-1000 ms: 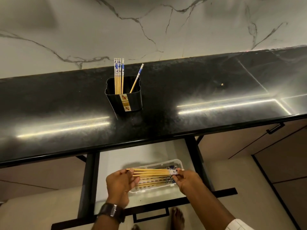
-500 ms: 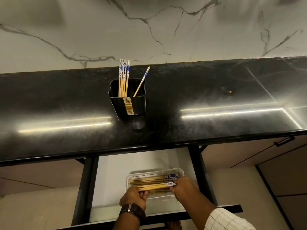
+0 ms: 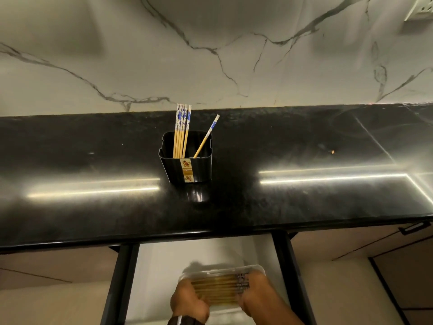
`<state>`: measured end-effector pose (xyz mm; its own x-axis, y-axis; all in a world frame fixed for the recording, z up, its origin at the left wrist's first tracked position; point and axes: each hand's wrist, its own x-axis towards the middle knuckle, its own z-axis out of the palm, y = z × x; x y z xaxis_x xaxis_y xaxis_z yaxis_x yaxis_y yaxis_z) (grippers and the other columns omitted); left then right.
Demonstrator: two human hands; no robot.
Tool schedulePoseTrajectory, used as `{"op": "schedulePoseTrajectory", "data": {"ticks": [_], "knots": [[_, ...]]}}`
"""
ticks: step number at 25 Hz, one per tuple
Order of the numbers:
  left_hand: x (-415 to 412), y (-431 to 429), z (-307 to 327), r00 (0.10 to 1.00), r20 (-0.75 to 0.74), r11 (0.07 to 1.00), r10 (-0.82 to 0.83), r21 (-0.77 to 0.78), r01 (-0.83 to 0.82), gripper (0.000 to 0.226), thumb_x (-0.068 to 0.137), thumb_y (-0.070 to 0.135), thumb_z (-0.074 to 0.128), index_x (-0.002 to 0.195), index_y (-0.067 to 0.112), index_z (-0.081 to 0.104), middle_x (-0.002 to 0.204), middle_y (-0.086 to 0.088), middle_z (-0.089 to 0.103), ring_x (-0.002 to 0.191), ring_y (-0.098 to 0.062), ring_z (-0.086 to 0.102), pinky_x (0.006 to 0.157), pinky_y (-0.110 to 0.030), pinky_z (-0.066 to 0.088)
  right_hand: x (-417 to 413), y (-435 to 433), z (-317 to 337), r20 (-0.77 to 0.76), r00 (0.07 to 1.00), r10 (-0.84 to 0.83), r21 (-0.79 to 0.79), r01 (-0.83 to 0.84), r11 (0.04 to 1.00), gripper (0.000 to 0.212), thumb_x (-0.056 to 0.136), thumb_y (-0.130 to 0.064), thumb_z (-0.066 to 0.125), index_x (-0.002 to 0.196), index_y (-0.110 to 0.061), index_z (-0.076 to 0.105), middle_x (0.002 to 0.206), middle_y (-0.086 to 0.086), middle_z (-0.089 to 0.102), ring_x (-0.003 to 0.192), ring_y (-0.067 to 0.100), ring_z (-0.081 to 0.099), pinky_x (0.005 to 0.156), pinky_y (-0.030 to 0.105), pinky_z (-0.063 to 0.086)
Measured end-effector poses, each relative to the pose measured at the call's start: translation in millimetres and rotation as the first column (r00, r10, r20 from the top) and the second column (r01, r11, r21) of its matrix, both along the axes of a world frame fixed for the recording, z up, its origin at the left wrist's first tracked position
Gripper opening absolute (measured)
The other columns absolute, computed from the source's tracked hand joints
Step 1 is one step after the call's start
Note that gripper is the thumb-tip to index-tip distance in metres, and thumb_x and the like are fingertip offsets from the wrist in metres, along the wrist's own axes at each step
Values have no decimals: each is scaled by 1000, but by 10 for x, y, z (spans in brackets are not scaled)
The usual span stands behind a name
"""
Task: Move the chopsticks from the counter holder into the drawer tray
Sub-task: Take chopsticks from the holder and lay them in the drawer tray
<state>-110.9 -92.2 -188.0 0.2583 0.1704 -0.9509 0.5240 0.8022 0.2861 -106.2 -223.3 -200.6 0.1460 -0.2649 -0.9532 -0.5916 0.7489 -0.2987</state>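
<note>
A black holder (image 3: 187, 165) stands on the dark counter with several blue-topped wooden chopsticks (image 3: 181, 130) upright at its left and a single chopstick (image 3: 207, 137) leaning right. Below, in the open drawer, lies a clear plastic tray (image 3: 222, 269). A bundle of chopsticks (image 3: 218, 289) lies flat across the tray. My left hand (image 3: 189, 301) curls around the bundle's left ends and my right hand (image 3: 260, 294) grips its patterned right ends. This low part of the view is blurred.
The glossy black counter (image 3: 304, 207) runs the full width under a marble wall. A small brown speck (image 3: 332, 151) lies on it at the right. Black drawer rails (image 3: 288, 266) flank the white drawer floor (image 3: 159, 266). A cabinet handle (image 3: 413, 227) shows at right.
Both hands have lowered the bundle of chopsticks down into the tray. The view has tilted upward, so the hands now sit at the bottom edge.
</note>
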Motion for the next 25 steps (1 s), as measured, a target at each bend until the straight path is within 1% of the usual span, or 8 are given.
{"op": "schedulePoseTrajectory", "data": {"ticks": [2,6,8,10,12,15,20,25], "knots": [[92,70,151,998,5,991,61,117,-62,41,94,18,62,128,-5,59,74,-14,50,54,-24,43,39,-26,46,69,43,283,187,979,83,-79,-70,994,14,96,-6,60,85,2,63,68,15,61,56,26,57,55,32,50],[488,146,613,968,227,934,104,313,-174,19,96,28,64,102,10,66,77,-8,57,66,-21,56,64,-37,52,711,158,1190,649,716,256,-411,47,910,7,95,-22,70,95,-17,75,79,6,80,69,16,76,60,24,61],[747,199,926,869,490,914,-63,378,-148,13,97,26,62,98,17,70,83,-6,64,74,-19,63,69,-34,54,1270,255,1498,672,589,450,-581,43,812,8,95,-20,69,100,-20,75,84,3,81,73,11,77,65,22,62],[1092,258,1154,717,572,768,-397,635,-82,15,98,24,60,108,25,71,101,1,69,93,-12,67,80,-31,57,1926,303,1599,565,594,573,-697,-28,716,26,95,-15,68,120,-17,71,105,3,79,87,10,74,72,20,57],[1474,329,1301,591,330,400,-736,916,-13,35,98,23,60,132,30,61,131,2,59,120,-8,57,103,-36,51,2482,319,1624,437,637,634,-713,-185,677,50,95,-18,70,142,-10,55,121,6,70,89,13,67,67,20,49],[1888,464,1293,451,-100,-29,-887,987,161,59,97,24,61,152,29,42,163,-18,24,153,-33,22,121,-48,30,3032,370,1517,304,618,725,-729,-340,595,30,94,-25,72,113,-8,58,96,8,61,66,11,51,52,25,41],[2055,585,1120,355,-146,-90,-924,981,169,44,95,23,62,138,23,55,164,-17,20,145,-36,38,113,-46,44,3479,578,1482,323,477,817,-787,-344,512,11,94,-15,71,104,-9,71,105,7,72,97,20,70,87,35,59],[2069,598,1089,356,-136,-87,-925,985,152,47,96,20,62,142,23,51,169,-13,6,154,-32,22,119,-43,37,3609,717,1534,342,325,882,-822,-352,449,14,93,-16,73,105,-8,76,99,8,79,95,22,77,89,38,62]]}}
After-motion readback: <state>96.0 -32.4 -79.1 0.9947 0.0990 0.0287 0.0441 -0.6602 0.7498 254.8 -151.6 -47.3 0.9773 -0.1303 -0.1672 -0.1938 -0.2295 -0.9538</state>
